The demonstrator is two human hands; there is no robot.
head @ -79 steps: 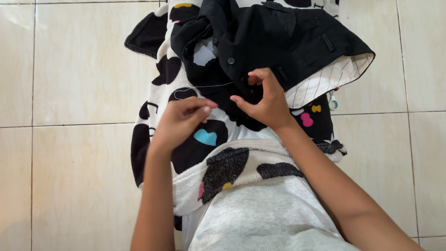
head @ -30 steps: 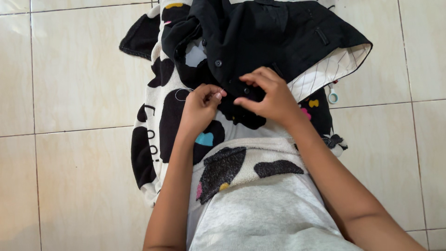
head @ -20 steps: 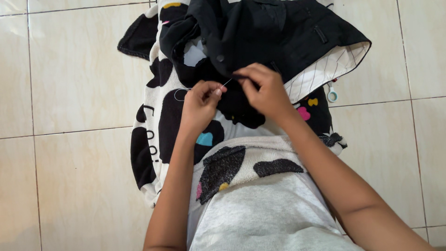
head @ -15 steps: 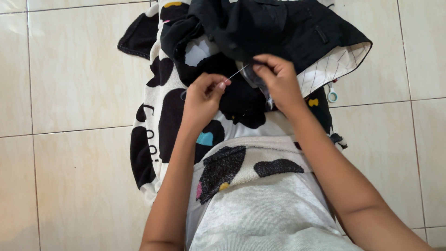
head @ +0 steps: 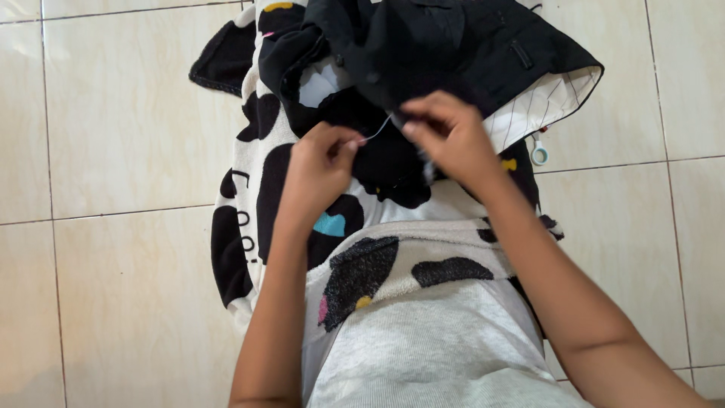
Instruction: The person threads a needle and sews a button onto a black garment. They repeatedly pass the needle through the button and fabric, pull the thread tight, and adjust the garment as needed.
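Observation:
A black garment (head: 445,53) with buttons and a white striped lining lies over a white blanket with black patches (head: 268,189) on my lap. My left hand (head: 317,170) pinches a needle on a thin light thread (head: 375,130) that runs up to the garment. My right hand (head: 445,140) grips a fold of the black cloth at the spot where the thread enters. The two hands are close together, a few centimetres apart. The needle itself is too small to make out clearly.
Cream floor tiles (head: 121,136) surround my lap on both sides. A small pale ring-shaped object (head: 540,156) lies on the floor by the garment's right edge. My grey top (head: 423,347) fills the lower middle.
My left hand came in from lower left up to the garment. My right hand lifted the black fold upward, and the loose thread loop at the left has been drawn short and taut.

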